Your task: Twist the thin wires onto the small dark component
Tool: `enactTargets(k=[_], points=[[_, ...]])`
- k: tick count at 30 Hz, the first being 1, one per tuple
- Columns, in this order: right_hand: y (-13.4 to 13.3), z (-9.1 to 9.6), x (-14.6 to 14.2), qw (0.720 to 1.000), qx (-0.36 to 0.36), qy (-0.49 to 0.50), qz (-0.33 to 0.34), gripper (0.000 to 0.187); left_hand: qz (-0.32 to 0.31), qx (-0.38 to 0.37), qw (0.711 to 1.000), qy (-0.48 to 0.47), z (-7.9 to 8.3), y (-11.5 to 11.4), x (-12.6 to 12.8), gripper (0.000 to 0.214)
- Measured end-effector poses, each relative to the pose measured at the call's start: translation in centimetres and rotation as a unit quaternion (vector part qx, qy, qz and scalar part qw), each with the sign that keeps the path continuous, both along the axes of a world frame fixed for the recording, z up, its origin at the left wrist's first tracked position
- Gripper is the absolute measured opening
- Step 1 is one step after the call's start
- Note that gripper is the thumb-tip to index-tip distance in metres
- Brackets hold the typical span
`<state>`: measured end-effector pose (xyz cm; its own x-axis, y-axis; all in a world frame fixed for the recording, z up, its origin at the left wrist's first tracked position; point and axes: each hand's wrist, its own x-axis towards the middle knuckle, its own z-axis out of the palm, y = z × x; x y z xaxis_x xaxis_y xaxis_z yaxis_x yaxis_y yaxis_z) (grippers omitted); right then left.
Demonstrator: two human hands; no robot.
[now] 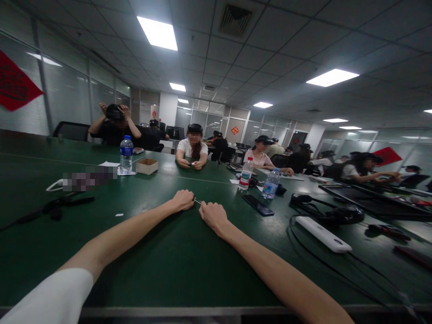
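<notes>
Above the middle of the green table, my left hand and my right hand are close together, both with fingers closed. A thin, shiny, pin-like piece spans the small gap between them. A small dark part shows at its left end, by my left fingertips. Each hand appears to pinch one end; the rest is hidden by the fingers, and its exact kind is too small to tell.
Left of my hands are a small box, a water bottle and a black strap. To the right lie two bottles, a phone, headphones and a white power strip with cables. Several people sit beyond.
</notes>
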<state>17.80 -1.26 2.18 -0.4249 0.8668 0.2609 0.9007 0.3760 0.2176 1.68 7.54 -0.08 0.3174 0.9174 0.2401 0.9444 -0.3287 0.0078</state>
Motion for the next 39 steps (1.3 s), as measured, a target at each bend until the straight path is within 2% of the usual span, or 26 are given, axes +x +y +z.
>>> enactTargets(k=[10,14,22,27,32,39], points=[[0.2,0.2,-0.4,0.999,-0.027,0.021,-0.03,0.036,0.004,-0.015,1.0,0.017,0.0,0.5,0.1,0.036],[0.9,0.5,0.6,0.995,-0.044,0.033,-0.079,0.035,-0.011,-0.016,0.999,0.029,0.1,0.1,0.3,0.036],[2.0,0.7,1.8,0.99,-0.072,0.069,-0.1,0.038,-0.02,-0.009,0.999,0.028,0.2,-0.4,0.5,0.04],[2.8,0.7,3.5,0.986,-0.073,0.089,-0.116,0.04,-0.02,-0.007,1.0,0.018,0.1,-0.5,0.4,0.043],[3.4,-0.1,4.5,0.986,-0.055,0.115,-0.105,0.04,-0.018,-0.005,1.0,0.004,0.3,-0.8,0.6,0.047],[3.0,-0.3,4.0,0.987,-0.057,0.111,-0.099,0.041,-0.021,0.001,1.0,-0.019,0.3,-0.9,0.6,0.047]])
